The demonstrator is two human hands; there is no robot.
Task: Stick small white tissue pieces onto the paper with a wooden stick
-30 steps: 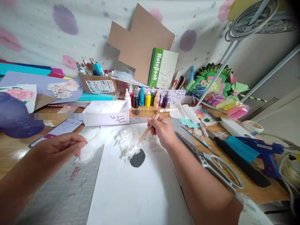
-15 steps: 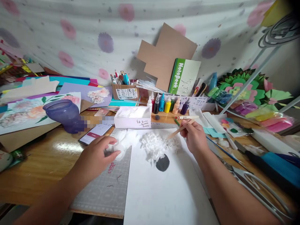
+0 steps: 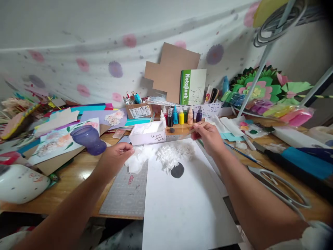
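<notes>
My left hand [image 3: 124, 151] is closed, thumb and fingertips together, at the edge of crumpled white tissue [image 3: 137, 159]; what lies between the fingertips is too small to make out. A thin wooden stick [image 3: 185, 136] is pinched in my right hand [image 3: 205, 133], its tip pointing left above the far edge of the white sheet [image 3: 179, 211]. On that sheet sits a fluffy cluster of white paper bits [image 3: 168, 156], partly over a dark round disc [image 3: 177, 170].
Behind the sheet stand a white box [image 3: 148, 134] and several paint bottles [image 3: 181, 116]. A purple vase [image 3: 90, 138] and a white pot [image 3: 22, 184] are at left. Large scissors [image 3: 281, 189] lie at right, a grey cutting mat [image 3: 122, 198] beside the sheet.
The view has shifted. The stick has moved away from the white cluster, up toward the bottles. My left thumb and fingers, apart before, have come together.
</notes>
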